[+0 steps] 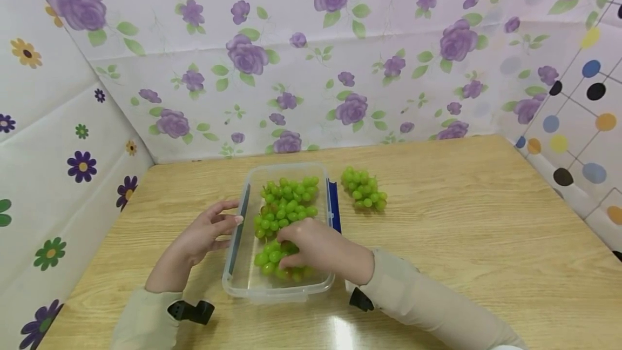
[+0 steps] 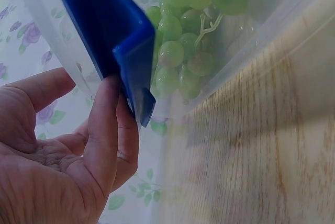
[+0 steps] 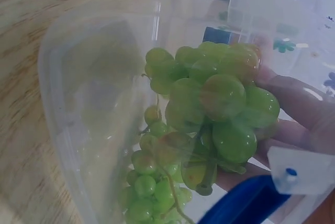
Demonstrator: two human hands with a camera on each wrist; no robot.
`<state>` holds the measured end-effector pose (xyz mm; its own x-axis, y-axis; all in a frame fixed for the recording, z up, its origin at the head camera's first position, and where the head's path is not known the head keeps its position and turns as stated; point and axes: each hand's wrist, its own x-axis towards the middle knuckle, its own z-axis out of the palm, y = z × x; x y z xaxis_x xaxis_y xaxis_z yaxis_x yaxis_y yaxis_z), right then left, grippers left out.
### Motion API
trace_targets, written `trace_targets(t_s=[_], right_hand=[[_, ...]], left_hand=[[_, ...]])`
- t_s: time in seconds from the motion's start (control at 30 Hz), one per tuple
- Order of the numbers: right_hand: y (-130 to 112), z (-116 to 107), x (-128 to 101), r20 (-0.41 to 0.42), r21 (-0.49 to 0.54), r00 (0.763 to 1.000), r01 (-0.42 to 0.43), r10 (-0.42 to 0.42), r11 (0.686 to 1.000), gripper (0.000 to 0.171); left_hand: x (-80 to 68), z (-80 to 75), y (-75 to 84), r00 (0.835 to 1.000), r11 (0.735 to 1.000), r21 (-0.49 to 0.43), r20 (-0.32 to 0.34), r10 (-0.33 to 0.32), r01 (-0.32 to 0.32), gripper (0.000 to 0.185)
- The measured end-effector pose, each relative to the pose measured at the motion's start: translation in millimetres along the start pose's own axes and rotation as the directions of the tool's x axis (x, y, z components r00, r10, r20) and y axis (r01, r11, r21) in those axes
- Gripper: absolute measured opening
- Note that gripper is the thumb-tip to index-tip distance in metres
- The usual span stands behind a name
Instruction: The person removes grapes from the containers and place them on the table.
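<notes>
A clear plastic container (image 1: 243, 285) with blue side clips sits on the wooden table (image 1: 461, 242). Inside lie a far bunch of green grapes (image 1: 286, 204) and a near bunch (image 1: 272, 261). My right hand (image 1: 316, 247) reaches into the container and grips the near bunch (image 3: 220, 103). My left hand (image 1: 209, 231) rests against the container's left side, fingers straight, touching the blue clip (image 2: 120, 51). A third grape bunch (image 1: 363, 189) lies on the table just right of the container.
Flower-patterned sheets wall in the table at the back (image 1: 311, 69) and left (image 1: 58, 177); a dotted sheet (image 1: 578, 123) stands at the right. The table's right half is bare wood.
</notes>
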<state>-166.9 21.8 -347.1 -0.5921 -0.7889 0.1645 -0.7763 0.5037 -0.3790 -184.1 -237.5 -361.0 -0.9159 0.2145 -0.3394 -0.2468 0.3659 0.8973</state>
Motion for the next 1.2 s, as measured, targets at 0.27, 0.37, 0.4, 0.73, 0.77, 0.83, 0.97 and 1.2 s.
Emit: trace_targets(t_s=[0.27,0.37,0.4,0.73,0.77,0.83,0.97,1.2], right_hand=[[1.6,-0.8,-2.6,-0.049,0.010,0.999,0.008,-0.008,1.000,0.038],[1.6,-2.4,-3.8,-0.073,0.013,0.997,0.000,0.001,1.000,0.038],[1.5,-3.1,-4.2,-0.078,0.015,0.997,-0.004,0.005,1.000,0.037],[0.3,-8.4,-7.8,-0.120,0.008,0.993,-0.012,0.013,1.000,0.036],[0.4,-9.1,-8.2,-0.123,0.013,0.992,-0.013,0.014,1.000,0.037],[0.6,-11.2,-8.8,-0.126,0.031,0.992,-0.018,0.022,0.999,0.037],[1.1,-15.9,-9.1,-0.132,0.063,0.990,-0.032,0.040,0.998,0.037],[2.2,-20.3,-10.7,-0.156,0.079,0.985,-0.058,0.069,0.995,0.037]], left_hand=[[-0.4,0.2,-1.7,1.000,1.000,0.001,0.000,-0.001,0.001,0.063],[-0.5,0.6,-1.9,1.000,1.000,0.003,-0.004,-0.001,0.001,0.063],[-0.4,0.7,-2.0,1.000,1.000,0.003,-0.004,-0.001,0.001,0.063],[0.6,1.1,-2.7,1.000,1.000,0.000,-0.002,0.004,-0.004,0.064],[0.5,1.0,-2.7,1.000,1.000,0.002,-0.003,0.004,-0.004,0.063],[0.4,0.9,-2.5,1.000,1.000,0.004,-0.005,0.006,-0.006,0.063],[0.1,0.7,-2.4,1.000,1.000,0.002,-0.006,0.008,-0.008,0.063],[-0.4,0.7,-1.2,1.000,1.000,0.003,-0.010,0.006,-0.006,0.064]])
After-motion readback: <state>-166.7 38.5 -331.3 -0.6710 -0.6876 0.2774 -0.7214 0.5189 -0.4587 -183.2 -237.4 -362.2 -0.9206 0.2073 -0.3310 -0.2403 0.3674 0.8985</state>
